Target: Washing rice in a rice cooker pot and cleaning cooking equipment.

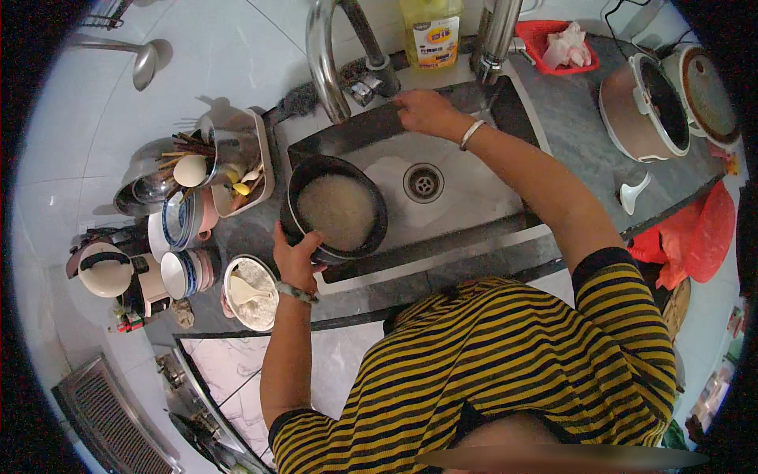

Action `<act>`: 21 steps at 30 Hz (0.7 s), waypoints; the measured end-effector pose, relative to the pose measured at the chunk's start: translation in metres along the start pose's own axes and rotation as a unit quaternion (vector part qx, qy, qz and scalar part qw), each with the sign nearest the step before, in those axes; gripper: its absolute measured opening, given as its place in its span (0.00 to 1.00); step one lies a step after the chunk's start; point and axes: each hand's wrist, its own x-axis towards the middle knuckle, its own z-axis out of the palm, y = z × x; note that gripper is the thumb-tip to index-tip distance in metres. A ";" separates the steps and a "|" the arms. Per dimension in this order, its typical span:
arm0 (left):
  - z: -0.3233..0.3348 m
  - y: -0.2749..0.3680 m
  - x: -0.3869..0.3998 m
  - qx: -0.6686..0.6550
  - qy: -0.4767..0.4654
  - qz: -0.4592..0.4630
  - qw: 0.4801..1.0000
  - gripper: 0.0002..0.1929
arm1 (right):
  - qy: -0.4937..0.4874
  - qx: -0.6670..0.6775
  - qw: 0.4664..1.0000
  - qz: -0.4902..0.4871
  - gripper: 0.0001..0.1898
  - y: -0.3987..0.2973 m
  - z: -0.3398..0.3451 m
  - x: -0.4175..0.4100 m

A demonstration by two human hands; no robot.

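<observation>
My left hand (298,255) grips the near left rim and side of a dark round pot (379,201), thumb over the edge. The pot is at the left end of the metal sink (456,201), slightly tilted, with cloudy, pale contents (337,210); whether grains lie in it I cannot tell. My right hand (427,112) is over the sink's back edge, beside the faucet's lever (364,89), its fingers curled; whether they touch the lever is unclear. The faucet's curved spout (325,65) hangs behind the pot. No stream of water is visible.
Left of the sink are a bowl of white powder with a scoop (251,293), stacked bowls (180,272) and a utensil container (269,160). A yellow detergent bottle (435,41) stands behind. To the right are a red basket (533,47), an uncovered rice cooker (628,112) and a white spoon (633,195).
</observation>
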 end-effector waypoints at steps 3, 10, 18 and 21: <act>0.000 0.001 -0.001 0.000 0.001 0.006 1.000 0.40 | -0.055 -0.020 0.996 0.063 0.16 -0.015 -0.007 0.008; -0.007 -0.009 0.011 -0.003 -0.022 -0.017 1.000 0.44 | 0.025 -0.043 0.999 0.004 0.22 -0.053 -0.009 0.019; 0.005 -0.028 0.009 -0.126 -0.029 -0.072 0.989 0.39 | 0.053 0.016 0.998 0.020 0.18 -0.078 0.001 0.012; 0.010 -0.051 0.021 -0.189 -0.104 -0.093 0.972 0.31 | -0.088 -0.066 0.994 -0.026 0.22 -0.078 0.006 0.020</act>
